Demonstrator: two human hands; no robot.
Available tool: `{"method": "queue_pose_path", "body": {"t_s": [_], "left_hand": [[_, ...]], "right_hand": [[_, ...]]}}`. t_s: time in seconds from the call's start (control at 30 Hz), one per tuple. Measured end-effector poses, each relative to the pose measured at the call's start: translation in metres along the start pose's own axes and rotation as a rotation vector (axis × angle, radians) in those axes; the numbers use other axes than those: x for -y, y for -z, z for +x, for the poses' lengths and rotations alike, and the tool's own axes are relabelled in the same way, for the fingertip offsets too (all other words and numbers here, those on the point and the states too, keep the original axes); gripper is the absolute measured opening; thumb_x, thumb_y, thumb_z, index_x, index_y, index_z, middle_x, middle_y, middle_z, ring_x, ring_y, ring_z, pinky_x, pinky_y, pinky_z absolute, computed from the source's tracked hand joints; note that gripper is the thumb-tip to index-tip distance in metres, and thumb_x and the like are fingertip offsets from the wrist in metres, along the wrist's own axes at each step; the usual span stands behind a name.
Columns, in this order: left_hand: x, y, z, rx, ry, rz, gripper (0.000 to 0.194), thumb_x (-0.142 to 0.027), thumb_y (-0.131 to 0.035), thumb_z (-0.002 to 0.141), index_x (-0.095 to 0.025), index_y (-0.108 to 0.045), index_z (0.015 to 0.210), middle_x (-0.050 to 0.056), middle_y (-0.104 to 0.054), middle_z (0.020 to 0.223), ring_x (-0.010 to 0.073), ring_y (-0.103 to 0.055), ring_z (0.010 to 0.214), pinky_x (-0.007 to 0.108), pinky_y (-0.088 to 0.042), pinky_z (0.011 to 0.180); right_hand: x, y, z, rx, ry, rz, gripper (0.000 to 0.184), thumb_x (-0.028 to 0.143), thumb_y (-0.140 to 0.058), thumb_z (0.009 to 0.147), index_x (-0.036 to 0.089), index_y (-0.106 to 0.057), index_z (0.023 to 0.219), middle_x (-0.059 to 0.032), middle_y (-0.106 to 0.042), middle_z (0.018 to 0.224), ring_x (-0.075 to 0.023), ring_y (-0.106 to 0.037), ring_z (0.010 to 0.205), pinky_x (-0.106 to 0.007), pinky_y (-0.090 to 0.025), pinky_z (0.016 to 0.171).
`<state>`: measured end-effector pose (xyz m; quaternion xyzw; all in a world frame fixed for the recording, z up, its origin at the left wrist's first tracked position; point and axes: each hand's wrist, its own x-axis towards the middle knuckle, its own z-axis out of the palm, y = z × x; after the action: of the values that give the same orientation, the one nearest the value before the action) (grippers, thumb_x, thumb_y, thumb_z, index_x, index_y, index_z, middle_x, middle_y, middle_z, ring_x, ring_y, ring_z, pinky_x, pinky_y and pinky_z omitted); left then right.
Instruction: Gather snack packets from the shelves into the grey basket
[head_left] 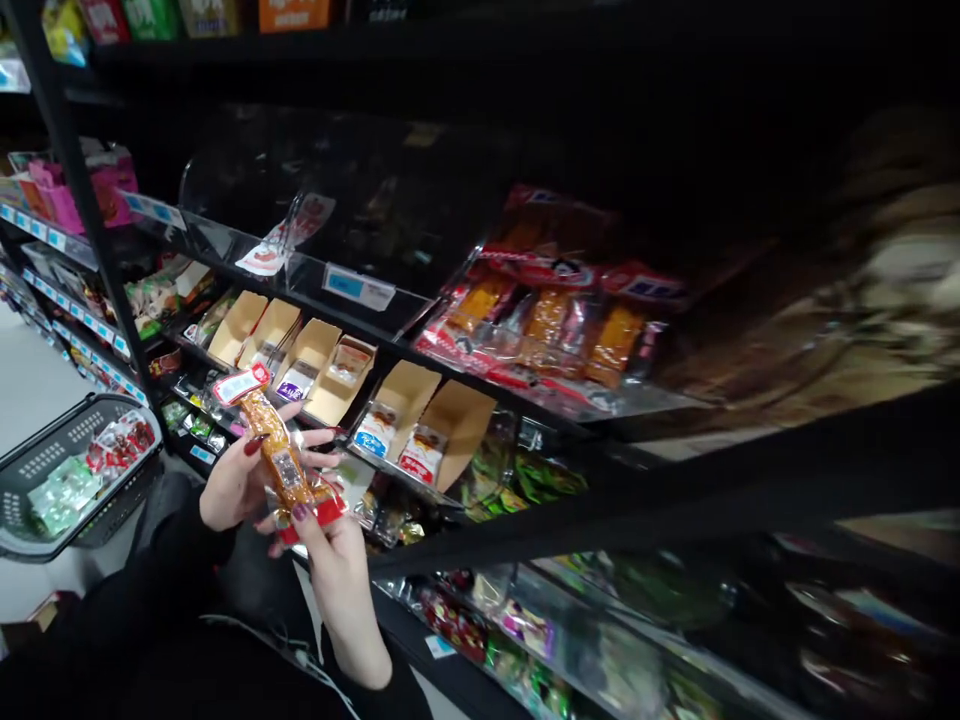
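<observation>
Both hands hold a long clear snack packet (pixel 276 450) with red-and-white ends and an orange-brown stick-like food inside. It slants between them in front of the shelf. My left hand (pixel 229 485) supports it from behind, thumb along its side and fingers partly hidden beneath it. At the lower red end, my right hand (pixel 337 560) pinches the packet with its thumb on top. Just beyond the hands stand cardboard display boxes (pixel 313 360) with small packets in them.
A dark shopping basket (pixel 22 535) with green and red packets stands at the left. Larger red-edged snack packs (pixel 551 330) lie on the clear-fronted shelf at right. A black shelf post (pixel 86 200) rises at left. A thin white cable (pixel 300 655) crosses my clothes.
</observation>
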<state>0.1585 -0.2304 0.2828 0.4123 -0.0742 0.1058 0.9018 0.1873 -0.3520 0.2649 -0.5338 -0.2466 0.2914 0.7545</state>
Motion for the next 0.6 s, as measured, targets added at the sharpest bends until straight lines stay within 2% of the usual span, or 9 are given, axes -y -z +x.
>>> {"method": "queue_pose_path", "body": {"t_s": [0.13, 0.27, 0.43, 0.5, 0.6], "left_hand": [[-0.001, 0.002, -0.005, 0.043, -0.003, -0.015, 0.072, -0.046, -0.050, 0.086, -0.022, -0.020, 0.147, 0.016, -0.055, 0.131, 0.0345, -0.056, 0.114, 0.053, -0.044, 0.094], [-0.004, -0.001, -0.009, 0.050, -0.017, 0.000, 0.075, -0.046, -0.051, 0.086, -0.023, -0.016, 0.148, 0.015, -0.054, 0.133, 0.0342, -0.055, 0.115, 0.052, -0.044, 0.094], [-0.007, -0.004, -0.016, 0.054, -0.040, 0.013, 0.075, -0.049, -0.052, 0.085, -0.023, -0.019, 0.147, 0.016, -0.054, 0.132, 0.0349, -0.055, 0.116, 0.052, -0.044, 0.094], [-0.006, -0.004, -0.018, 0.044, -0.061, 0.050, 0.075, -0.050, -0.054, 0.083, -0.023, -0.023, 0.146, 0.016, -0.055, 0.131, 0.0343, -0.056, 0.114, 0.051, -0.044, 0.093], [-0.004, -0.002, -0.019, 0.000, -0.189, 0.170, 0.076, -0.047, -0.064, 0.077, -0.022, -0.032, 0.142, 0.016, -0.058, 0.126, 0.0304, -0.062, 0.104, 0.045, -0.049, 0.088]], "right_hand": [[-0.001, 0.000, -0.005, 0.026, -0.030, -0.037, 0.042, 0.054, -0.054, 0.083, 0.016, -0.067, 0.069, -0.0055, -0.066, 0.062, -0.0129, -0.055, 0.046, -0.027, -0.048, 0.052], [-0.003, -0.002, -0.008, 0.049, -0.047, -0.037, 0.045, 0.055, -0.051, 0.084, 0.016, -0.067, 0.070, -0.0056, -0.067, 0.063, -0.0149, -0.058, 0.050, -0.031, -0.052, 0.062], [-0.006, -0.004, -0.011, 0.075, -0.062, 0.019, 0.043, 0.055, -0.052, 0.084, 0.016, -0.066, 0.071, -0.0046, -0.065, 0.062, -0.0143, -0.055, 0.049, -0.030, -0.048, 0.055], [-0.007, -0.004, -0.011, 0.055, -0.082, 0.098, 0.039, 0.054, -0.057, 0.082, 0.016, -0.064, 0.071, -0.0024, -0.061, 0.056, -0.0126, -0.051, 0.045, -0.027, -0.045, 0.050], [-0.005, -0.005, -0.009, 0.021, -0.181, 0.386, 0.031, 0.047, -0.067, 0.076, 0.017, -0.061, 0.075, 0.0049, -0.048, 0.043, -0.0078, -0.038, 0.036, -0.021, -0.034, 0.041]]}}
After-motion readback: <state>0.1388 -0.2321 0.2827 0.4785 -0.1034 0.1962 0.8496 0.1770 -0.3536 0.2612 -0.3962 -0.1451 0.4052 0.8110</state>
